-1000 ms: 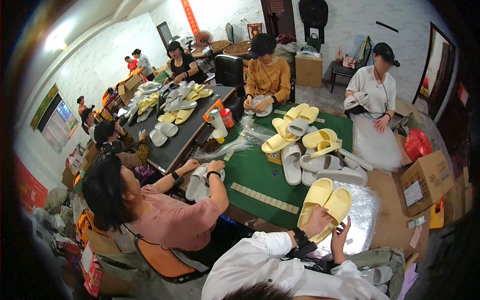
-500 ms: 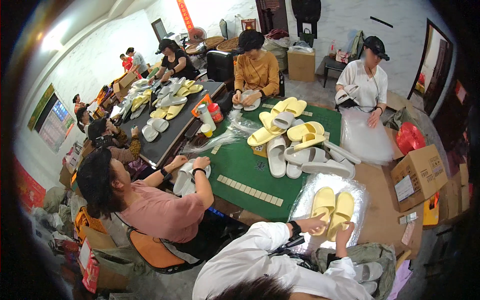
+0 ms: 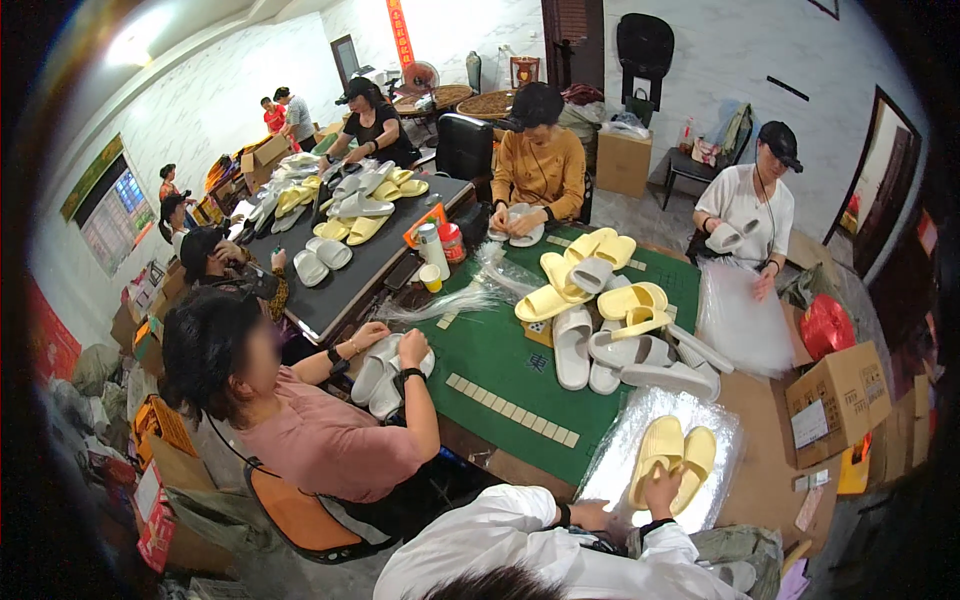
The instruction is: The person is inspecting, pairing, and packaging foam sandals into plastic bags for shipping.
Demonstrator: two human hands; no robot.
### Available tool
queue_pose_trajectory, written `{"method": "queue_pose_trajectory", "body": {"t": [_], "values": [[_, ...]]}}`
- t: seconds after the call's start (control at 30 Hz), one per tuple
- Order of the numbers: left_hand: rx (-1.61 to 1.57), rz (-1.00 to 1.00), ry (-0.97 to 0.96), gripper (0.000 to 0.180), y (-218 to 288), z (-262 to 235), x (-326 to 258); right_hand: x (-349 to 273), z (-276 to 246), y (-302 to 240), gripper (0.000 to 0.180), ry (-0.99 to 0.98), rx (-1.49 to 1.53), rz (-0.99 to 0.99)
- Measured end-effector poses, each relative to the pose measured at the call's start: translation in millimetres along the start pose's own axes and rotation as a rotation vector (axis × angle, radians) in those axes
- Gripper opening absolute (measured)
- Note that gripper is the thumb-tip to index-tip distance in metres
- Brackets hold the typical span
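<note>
My right hand grips the heels of a pair of pale yellow slippers. The pair lies toes-away on a clear plastic bag spread at the near right corner of the green table. My left hand, in a white sleeve with a dark wristband, rests at the bag's near left edge. Its fingers are too small to read.
A pile of white and yellow slippers fills the table's middle, and a row of small tiles lies in front of it. A person in pink sits at my left holding white slippers. Two more people sit across. A cardboard box stands at the right.
The yellow pair in my right hand has come lower and nearer to me over the plastic bag. My left hand has reached the bag's edge. The view has shifted slightly.
</note>
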State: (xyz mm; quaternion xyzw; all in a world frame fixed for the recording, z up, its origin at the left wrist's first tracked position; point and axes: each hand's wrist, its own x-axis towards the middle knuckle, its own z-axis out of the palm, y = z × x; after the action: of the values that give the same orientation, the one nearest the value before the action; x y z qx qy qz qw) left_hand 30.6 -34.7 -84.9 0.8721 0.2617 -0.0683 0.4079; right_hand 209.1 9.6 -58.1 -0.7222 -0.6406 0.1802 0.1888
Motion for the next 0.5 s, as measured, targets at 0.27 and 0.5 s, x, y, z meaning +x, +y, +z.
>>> {"method": "queue_pose_trajectory", "body": {"t": [0.27,0.5], "values": [[-0.136,0.145,0.152,0.040,-26.6,12.5,-9.0,25.2,-0.1,12.7,0.044,-0.063,-0.283,0.110],[-0.105,-0.086,0.079,0.025,19.7,-34.3,-21.9,31.7,-1.4,27.2,0.026,0.042,0.049,0.171]]}}
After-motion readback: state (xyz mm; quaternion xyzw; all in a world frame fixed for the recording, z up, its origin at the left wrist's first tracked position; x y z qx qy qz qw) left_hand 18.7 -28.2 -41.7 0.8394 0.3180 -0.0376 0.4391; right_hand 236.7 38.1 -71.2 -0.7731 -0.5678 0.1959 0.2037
